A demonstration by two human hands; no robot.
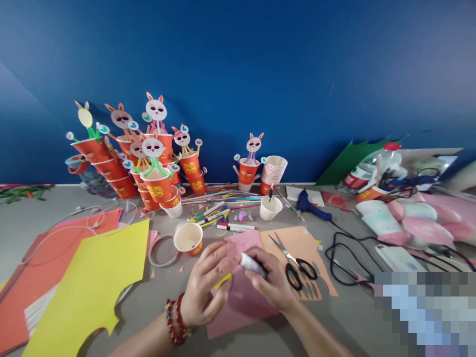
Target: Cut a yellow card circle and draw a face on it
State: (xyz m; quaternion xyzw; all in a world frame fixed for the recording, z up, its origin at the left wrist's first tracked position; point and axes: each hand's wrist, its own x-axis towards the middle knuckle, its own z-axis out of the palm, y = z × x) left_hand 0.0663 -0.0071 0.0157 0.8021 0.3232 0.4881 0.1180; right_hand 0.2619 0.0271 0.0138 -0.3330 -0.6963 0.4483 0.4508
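My right hand (273,280) is closed around a short white tube that looks like a glue stick (252,265), its white end pointing left. Close by on the left, my left hand (208,285), with red bead bracelets at the wrist, has its fingers stretched toward that end and its thumb apart. A small yellow paper piece (223,281) shows between thumb and fingers; whether the hand touches it I cannot tell. Beneath both hands lies a pink paper sheet (241,317). Black-handled scissors (295,263) rest partly open on a peach paper sheet (323,280) to the right.
Red paper cups with rabbit figures (156,186) stand at the back left. A paper cup (188,239) and a tape roll (162,251) are left of my hands. Cut yellow paper (92,277) lies at left. A blue glue gun (312,206) trails a black cord at right.
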